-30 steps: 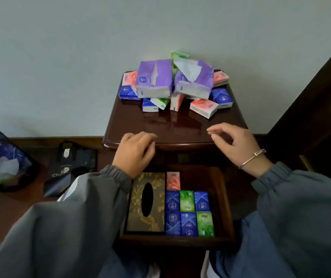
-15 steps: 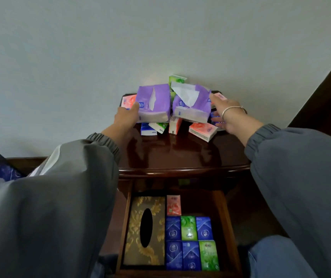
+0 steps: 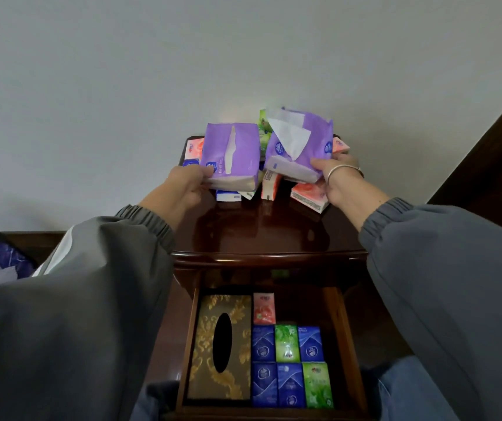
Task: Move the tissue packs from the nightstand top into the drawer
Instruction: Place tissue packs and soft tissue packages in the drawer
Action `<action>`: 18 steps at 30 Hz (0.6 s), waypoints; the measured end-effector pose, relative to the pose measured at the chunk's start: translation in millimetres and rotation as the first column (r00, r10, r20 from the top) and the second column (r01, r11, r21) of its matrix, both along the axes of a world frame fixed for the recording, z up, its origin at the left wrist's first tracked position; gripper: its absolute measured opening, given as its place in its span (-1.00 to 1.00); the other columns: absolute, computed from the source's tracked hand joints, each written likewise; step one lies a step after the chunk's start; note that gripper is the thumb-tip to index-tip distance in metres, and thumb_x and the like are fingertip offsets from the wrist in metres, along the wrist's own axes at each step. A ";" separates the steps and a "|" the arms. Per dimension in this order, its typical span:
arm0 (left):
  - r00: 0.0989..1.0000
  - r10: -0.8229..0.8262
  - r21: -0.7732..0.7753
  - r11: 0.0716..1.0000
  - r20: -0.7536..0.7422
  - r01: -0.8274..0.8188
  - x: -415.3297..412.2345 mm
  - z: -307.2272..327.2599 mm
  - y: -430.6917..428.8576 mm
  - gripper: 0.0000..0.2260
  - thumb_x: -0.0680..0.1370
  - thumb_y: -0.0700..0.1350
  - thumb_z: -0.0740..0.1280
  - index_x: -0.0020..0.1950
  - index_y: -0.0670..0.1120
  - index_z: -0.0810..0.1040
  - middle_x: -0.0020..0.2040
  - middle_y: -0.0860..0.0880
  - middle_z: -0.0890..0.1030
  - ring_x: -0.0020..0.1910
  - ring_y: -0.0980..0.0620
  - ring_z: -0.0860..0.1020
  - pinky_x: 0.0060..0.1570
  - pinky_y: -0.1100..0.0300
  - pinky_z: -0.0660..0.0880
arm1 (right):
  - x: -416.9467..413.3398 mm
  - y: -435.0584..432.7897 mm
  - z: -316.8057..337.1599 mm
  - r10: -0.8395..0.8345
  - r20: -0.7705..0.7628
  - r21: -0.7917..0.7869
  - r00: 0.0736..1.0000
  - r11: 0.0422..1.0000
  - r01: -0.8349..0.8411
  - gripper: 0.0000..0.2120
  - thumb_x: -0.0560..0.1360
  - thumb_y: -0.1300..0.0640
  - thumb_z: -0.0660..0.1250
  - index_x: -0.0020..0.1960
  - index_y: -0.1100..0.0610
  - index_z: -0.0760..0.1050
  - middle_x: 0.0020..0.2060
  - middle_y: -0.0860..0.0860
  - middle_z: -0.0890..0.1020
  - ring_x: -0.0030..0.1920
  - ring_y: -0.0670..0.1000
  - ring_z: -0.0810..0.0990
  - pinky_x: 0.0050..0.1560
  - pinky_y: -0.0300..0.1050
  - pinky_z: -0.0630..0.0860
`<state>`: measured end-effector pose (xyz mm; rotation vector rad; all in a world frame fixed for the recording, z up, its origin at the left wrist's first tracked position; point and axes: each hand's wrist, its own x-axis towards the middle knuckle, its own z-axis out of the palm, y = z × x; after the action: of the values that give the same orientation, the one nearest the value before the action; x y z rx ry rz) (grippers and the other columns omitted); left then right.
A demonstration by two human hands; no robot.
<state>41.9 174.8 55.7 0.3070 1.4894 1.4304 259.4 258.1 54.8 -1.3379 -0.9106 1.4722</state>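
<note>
Purple and newly in hand: the left hand (image 3: pixel 187 185), off the nightstand's (image 3: pixel 261 232) front edge a second ago, clamps curled fingers on the left pack (image 3: pixel 231 156), and the right hand (image 3: pixel 339 180) on the right pack (image 3: pixel 299 147), both at the rear pile (image 3: pixel 307 197), likely bound for the open drawer (image 3: pixel 342 344).

**Soft, dim indoor light with wide-angle bending**

The scene is lit softly and rather dimly, and only faint, diffuse shadows are cast on the grey wall (image 3: pixel 243 41). A weak warm patch is seen on it just above the purple packs (image 3: pixel 231 147). Dull glare and smeared reflections are carried by the polished surface (image 3: pixel 261 232). The rear of the drawer (image 3: pixel 343 329) is left in shade. Straight lines are bowed towards the edges, where the sleeves (image 3: pixel 76 299) are rendered oversized and slightly soft.
</note>
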 end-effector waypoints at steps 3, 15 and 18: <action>0.994 -0.068 0.099 0.993 0.086 0.059 -0.8 3.6 -21.8 -0.93 0.60 -0.31 0.21 -0.02 -0.22 0.47 -0.15 -0.08 0.53 -0.28 0.08 0.52 -0.38 0.35 0.50 | 7.9 -19.0 5.1 0.041 -0.067 0.107 0.997 0.994 -0.034 -0.84 0.47 0.33 0.35 -0.17 0.10 0.47 -0.24 0.03 0.59 -0.31 -0.01 0.58 -0.50 -0.22 0.58; 0.969 -0.221 0.180 0.963 0.113 0.199 17.5 -19.8 -117.0 -0.93 0.56 -0.30 0.23 -0.03 -0.14 0.42 -0.03 -0.10 0.64 -0.16 0.03 0.66 -0.25 0.17 0.61 | 26.5 -115.5 -22.1 0.208 -0.241 0.019 0.948 0.977 -0.210 -0.88 0.49 0.30 0.32 -0.07 0.10 0.52 -0.19 0.03 0.66 -0.27 -0.05 0.64 -0.34 -0.21 0.58; 0.945 -0.288 0.188 0.948 0.157 0.258 21.3 -30.6 -134.1 -0.87 0.56 -0.29 0.23 0.10 -0.16 0.45 0.04 -0.13 0.65 -0.12 0.02 0.67 -0.21 0.15 0.61 | 26.3 -130.5 -30.5 0.234 -0.189 0.003 0.954 0.971 -0.238 -0.91 0.48 0.28 0.35 -0.08 0.12 0.53 -0.16 0.06 0.66 -0.21 -0.02 0.64 -0.29 -0.18 0.61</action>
<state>63.2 40.7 25.0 0.4546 1.1325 1.3204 285.7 127.6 24.3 -1.1095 -0.9592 1.7625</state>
